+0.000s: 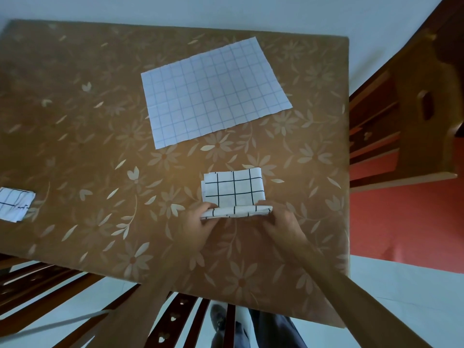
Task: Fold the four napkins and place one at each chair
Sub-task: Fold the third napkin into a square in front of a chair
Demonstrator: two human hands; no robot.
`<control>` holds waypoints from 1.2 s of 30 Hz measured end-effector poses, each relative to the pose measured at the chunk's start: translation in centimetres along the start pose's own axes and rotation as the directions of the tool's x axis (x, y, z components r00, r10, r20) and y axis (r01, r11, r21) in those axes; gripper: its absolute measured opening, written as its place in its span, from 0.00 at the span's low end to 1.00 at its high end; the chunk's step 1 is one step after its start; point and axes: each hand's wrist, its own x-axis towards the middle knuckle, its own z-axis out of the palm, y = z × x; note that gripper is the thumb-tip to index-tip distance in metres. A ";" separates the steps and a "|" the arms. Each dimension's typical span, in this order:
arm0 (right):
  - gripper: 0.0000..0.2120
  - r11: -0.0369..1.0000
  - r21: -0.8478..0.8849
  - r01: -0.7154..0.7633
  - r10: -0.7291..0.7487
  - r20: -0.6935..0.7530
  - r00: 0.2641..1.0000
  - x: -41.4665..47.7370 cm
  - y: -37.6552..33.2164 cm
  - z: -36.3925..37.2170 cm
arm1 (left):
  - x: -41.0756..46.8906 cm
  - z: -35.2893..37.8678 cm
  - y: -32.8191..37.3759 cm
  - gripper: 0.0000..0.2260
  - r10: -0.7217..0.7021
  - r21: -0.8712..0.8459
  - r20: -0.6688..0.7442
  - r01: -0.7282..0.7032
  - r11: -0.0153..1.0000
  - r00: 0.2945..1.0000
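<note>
Two-handed pinch on part-folded napkin (pixel 233 189) nr near edge of table (pixel 75 121): left hand (pixel 200 222) curled on raised flap's left end, right hand (pixel 281 222) on its right end. Beyond, unfolded napkin (pixel 213 94) flat twd far right corner. Small folded napkin (pixel 15 204) at left edge.

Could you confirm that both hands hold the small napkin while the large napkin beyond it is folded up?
Not quite: the head view shows the large napkin spread flat, unfolded. The left hand and right hand do hold the small napkin.
</note>
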 end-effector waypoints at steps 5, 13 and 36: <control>0.11 0.983 -0.034 -0.181 0.182 0.046 0.982 3.7 0.7 -0.2 | 2.4 0.8 0.5 0.05 -0.359 -0.303 0.025 0.349 0.887 0.933; 0.18 0.958 -0.086 -0.274 0.275 0.000 0.961 7.5 1.7 0.2 | 4.3 1.9 -0.7 0.06 -0.479 -0.390 0.075 0.467 0.794 0.875; 0.30 0.738 -0.587 0.333 -0.301 0.156 0.941 6.1 2.7 4.8 | 5.8 6.3 0.4 0.08 0.372 0.692 -0.185 -0.148 0.707 0.910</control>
